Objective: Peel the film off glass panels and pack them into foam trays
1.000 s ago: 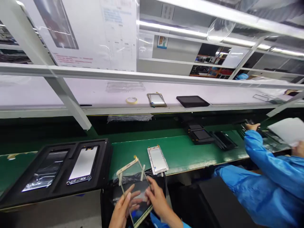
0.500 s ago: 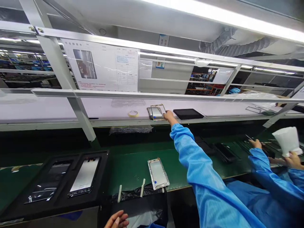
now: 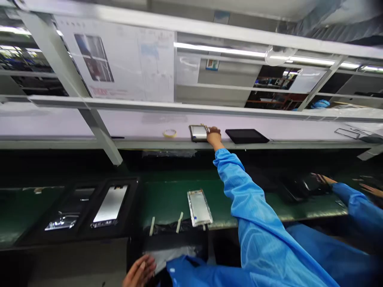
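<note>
Up on the shelf (image 3: 134, 124), the right hand (image 3: 214, 136) is touching one small pile of framed screens (image 3: 198, 132); whether it is pinching, I cannot tell. The left hand (image 3: 139, 271) is hanging low, its fingers loosely bent. One tape roll (image 3: 170, 136) and one black tray (image 3: 247, 136) are sitting on the shelf too. One silver panel (image 3: 200, 208) is lying on the green tabletop (image 3: 166, 193). One paper sign (image 3: 125, 63) is showing red and blue writing, too blurry to read.
</note>
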A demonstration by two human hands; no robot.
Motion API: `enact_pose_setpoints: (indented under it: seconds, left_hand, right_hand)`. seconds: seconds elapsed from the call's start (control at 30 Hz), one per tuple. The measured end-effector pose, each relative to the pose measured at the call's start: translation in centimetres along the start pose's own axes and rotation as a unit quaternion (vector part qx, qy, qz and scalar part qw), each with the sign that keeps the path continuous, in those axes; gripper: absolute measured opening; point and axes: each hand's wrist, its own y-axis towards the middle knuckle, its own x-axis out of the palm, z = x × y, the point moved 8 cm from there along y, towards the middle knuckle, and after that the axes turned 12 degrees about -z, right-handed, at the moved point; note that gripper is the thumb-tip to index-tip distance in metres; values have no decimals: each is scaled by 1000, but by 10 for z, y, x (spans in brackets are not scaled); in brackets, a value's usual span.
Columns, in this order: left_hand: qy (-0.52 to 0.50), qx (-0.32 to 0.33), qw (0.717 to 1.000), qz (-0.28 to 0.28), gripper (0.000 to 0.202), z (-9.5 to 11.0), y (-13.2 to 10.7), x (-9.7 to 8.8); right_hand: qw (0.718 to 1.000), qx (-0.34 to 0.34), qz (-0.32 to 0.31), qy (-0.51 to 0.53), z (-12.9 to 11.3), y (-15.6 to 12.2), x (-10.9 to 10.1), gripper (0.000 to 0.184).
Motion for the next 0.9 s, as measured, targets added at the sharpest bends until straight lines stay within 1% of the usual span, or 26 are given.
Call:
enact_pose_setpoints:
  seconds: [0.03, 0.07, 0.1, 0.13, 0.17, 0.2, 0.23, 0.27, 0.3, 0.33, 0.37, 0.4, 0.43, 0.5, 0.57, 0.63, 0.73, 0.8, 0.9]
  left_hand:
    - [0, 6, 1000, 7, 59, 5, -6, 5]
    - [0, 15, 1000, 8, 62, 11, -11, 11]
    - [-1, 17, 1000, 5, 64, 15, -14, 17]
    - [0, 16, 1000, 3, 64, 18, -16, 21]
    - [0, 10, 1000, -4, 64, 19, -16, 26]
    - [2, 3, 1000, -12, 63, 19, -16, 29]
    - [5, -5, 1000, -19, 62, 18, -16, 33]
    - [9, -11, 1000, -27, 60, 17, -16, 36]
    - [14, -15, 999, -34, 59, 15, -16, 39]
    - [20, -17, 999, -40, 59, 14, -17, 42]
    - [26, -19, 998, -46, 59, 13, -18, 44]
    - [31, -19, 998, -51, 59, 12, -19, 46]
    - [36, -22, 998, -56, 58, 11, -21, 47]
    - [42, -31, 997, -63, 57, 7, -24, 46]
    - [46, -44, 996, -62, 56, 3, -28, 38]
    - [45, -51, 996, -55, 56, -2, -32, 25]
    - [43, -56, 997, -45, 54, -7, -36, 3]
    - [43, -62, 996, -44, 51, -9, -37, -9]
    - [50, -84, 994, -51, 49, -14, -33, -17]
  right_hand:
    - [998, -42, 35, 29, 4, -22, 8, 37]
    - [992, -88, 64, 65, 10, -51, 21, 38]
    - [984, -128, 75, 100, 17, -86, 41, 39]
    - [978, -153, 59, 126, 25, -123, 68, 39]
    - [977, -156, 19, 142, 34, -162, 101, 39]
    - [979, -136, -48, 142, 45, -200, 140, 39]
    - [978, -97, -137, 119, 56, -238, 183, 41]
    - [969, -39, -229, 84, 69, -274, 226, 46]
    - [950, 12, -308, 47, 81, -307, 263, 55]
    - [931, 43, -362, 22, 90, -334, 293, 64]
    - [915, 66, -397, 5, 95, -353, 316, 72]
    - [905, 77, -418, -3, 98, -365, 333, 79]
    - [900, 83, -428, -4, 99, -371, 345, 84]
    - [892, 99, -440, -4, 101, -373, 361, 90]
    - [886, 119, -449, -6, 101, -373, 371, 92]
    - [886, 128, -446, -4, 101, -373, 377, 90]
    - [895, 128, -428, 7, 100, -380, 380, 79]
    - [902, 132, -411, 18, 101, -390, 376, 71]
    - [914, 138, -380, 38, 105, -410, 363, 63]
